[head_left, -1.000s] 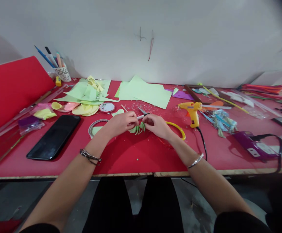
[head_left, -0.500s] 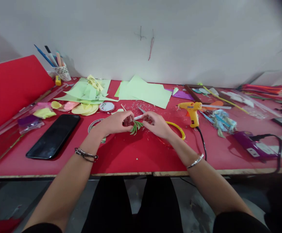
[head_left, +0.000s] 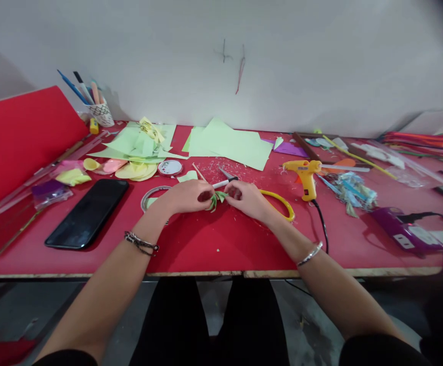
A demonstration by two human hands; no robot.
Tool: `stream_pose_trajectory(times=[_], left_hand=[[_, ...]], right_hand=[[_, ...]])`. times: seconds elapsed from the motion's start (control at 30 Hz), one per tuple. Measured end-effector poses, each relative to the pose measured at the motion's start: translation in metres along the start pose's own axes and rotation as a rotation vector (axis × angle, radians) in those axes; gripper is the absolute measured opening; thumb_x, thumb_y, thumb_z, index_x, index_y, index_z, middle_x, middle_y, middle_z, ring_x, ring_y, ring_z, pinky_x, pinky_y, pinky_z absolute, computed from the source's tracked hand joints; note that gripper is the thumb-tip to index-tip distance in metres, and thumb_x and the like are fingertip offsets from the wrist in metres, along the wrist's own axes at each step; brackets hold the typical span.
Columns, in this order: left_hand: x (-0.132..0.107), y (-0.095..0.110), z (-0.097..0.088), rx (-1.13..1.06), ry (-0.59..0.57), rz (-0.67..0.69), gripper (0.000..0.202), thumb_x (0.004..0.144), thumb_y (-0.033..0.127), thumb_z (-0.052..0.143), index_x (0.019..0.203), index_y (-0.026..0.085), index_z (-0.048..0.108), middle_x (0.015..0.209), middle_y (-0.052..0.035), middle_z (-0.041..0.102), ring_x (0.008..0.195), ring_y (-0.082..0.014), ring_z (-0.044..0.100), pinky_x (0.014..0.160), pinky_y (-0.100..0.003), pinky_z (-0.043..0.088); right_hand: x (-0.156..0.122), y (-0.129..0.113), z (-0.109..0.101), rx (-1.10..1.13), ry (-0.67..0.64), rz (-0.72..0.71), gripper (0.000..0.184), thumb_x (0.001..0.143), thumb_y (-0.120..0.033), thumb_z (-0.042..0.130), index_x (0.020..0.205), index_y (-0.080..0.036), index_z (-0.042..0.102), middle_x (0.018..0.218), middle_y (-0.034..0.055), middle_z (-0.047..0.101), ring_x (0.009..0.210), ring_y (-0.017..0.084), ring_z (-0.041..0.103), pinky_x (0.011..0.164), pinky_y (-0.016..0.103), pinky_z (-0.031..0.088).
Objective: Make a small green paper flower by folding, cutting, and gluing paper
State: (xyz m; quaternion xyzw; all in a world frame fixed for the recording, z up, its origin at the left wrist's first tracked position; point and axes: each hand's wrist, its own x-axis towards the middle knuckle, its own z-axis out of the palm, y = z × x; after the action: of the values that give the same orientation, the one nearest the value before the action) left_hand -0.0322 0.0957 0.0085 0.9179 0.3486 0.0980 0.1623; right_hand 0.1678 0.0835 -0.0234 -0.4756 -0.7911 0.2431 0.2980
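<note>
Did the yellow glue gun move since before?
No. Against the pale green sheets, the yellow glue gun keeps the same place, shifting neither way.

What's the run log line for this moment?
Left hand: holding curled green piece | Right hand: at the piece's right end | Yellow glue gun: on red tabletop, right of both hands

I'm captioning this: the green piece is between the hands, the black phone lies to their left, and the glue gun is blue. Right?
Not quite: the head view shows the glue gun is yellow, not blue. The green piece and black phone are right.
</note>
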Motion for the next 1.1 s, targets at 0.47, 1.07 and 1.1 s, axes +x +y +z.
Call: stream_pose_trajectory(times=[0.47, 1.07, 1.1], left_hand=[[0.001, -0.004, 0.003, 0.037, 0.062, 0.000, 0.015, 0.074, 0.024, 0.049, 0.074, 0.017, 0.062, 0.071, -0.0028, 0.061, 0.063, -0.0126, 0.052, 0.057, -0.023, 0.035], [0.002, 0.009, -0.001, -0.195, 0.506, -0.013, 0.014, 0.079, 0.025, 0.050, 0.072, 0.015, 0.056, 0.070, -0.0007, 0.058, 0.063, -0.0092, 0.051, 0.061, -0.021, 0.041], [0.003, 0.010, -0.001, -0.203, 0.536, -0.027, 0.013, 0.079, 0.024, 0.050, 0.071, 0.015, 0.056, 0.069, -0.0005, 0.057, 0.061, -0.0088, 0.051, 0.060, -0.021, 0.041]], right_hand=[[0.001, -0.009, 0.004, -0.124, 0.067, -0.044, 0.002, 0.073, -0.019, 0.053, 0.073, -0.018, 0.054, 0.063, -0.0010, 0.055, 0.054, 0.010, 0.047, 0.054, 0.022, 0.037], [0.001, -0.016, -0.001, 0.446, 0.388, 0.028, 0.012, 0.074, -0.023, 0.053, 0.072, -0.021, 0.041, 0.062, -0.0025, 0.055, 0.059, 0.011, 0.059, 0.057, 0.026, 0.047], [0.000, -0.017, -0.001, 0.427, 0.396, 0.012, 0.012, 0.075, -0.023, 0.052, 0.072, -0.021, 0.041, 0.062, -0.0027, 0.054, 0.059, 0.011, 0.058, 0.058, 0.026, 0.047]])
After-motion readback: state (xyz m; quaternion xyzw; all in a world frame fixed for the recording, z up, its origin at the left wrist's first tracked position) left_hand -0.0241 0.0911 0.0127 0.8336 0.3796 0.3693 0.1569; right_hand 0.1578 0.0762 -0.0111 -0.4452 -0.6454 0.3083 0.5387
